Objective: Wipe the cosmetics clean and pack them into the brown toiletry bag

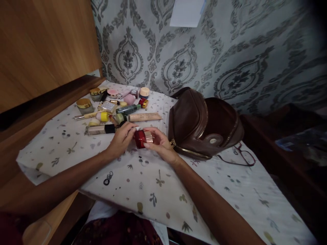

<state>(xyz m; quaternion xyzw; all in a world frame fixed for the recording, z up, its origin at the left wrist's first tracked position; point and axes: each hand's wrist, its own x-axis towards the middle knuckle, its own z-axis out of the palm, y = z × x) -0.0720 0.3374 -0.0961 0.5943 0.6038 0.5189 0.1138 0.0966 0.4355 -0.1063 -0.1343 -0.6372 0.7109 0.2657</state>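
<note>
Right hand (163,146) is clamped on a red jar (140,139), left hand (121,140) is right by it but can't tell if gripping, bag (187,117) nearby.

Part of the gold-lidded red jar (139,139) is obscured by the right hand (163,145); whether the left hand (123,139) also grips it cannot be told. Lettering on the beige tube (145,117) is too small to read. The brown leather bag (187,119) conceals part of the eyeglasses (247,158), its interior lost in shadow. The upper edge crops the white paper (187,13); clear plastic (304,143), at right, is blurred.
</note>
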